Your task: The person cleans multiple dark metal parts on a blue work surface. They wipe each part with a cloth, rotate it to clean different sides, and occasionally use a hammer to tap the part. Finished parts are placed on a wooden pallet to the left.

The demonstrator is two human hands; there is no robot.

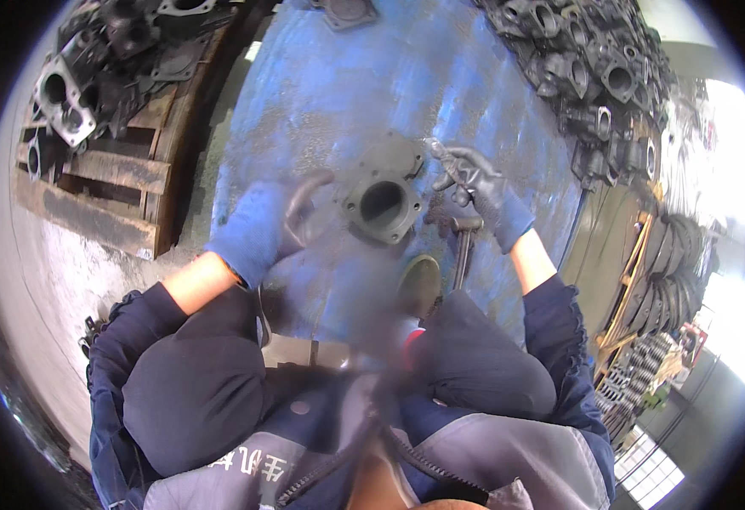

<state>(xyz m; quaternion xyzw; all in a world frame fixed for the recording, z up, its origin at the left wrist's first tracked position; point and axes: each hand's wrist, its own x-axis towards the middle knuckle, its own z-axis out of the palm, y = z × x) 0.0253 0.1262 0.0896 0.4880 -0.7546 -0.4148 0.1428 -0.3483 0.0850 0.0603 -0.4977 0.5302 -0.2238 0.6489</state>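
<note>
A dark grey metal casting (389, 159) with a round bore in a bolt-holed flange lies on a worn blue surface (321, 102) in front of me. At its left side, my left hand (286, 217) wears a blue glove with a blackened palm. Its fingers are apart and curved toward the casting, holding nothing. To the casting's right is my right hand (480, 183), also gloved. Its fingers are curled around a small greyish piece I cannot make out. Just below that hand lies a hammer (462, 255), its handle toward me.
Dark castings lie on a wooden pallet (109, 174) at the left. A large heap of similar castings (585, 76) fills the far right. Another casting (344, 12) lies at the far edge. Between my knees shows a rounded olive shape (419, 285). The picture's middle is smudged.
</note>
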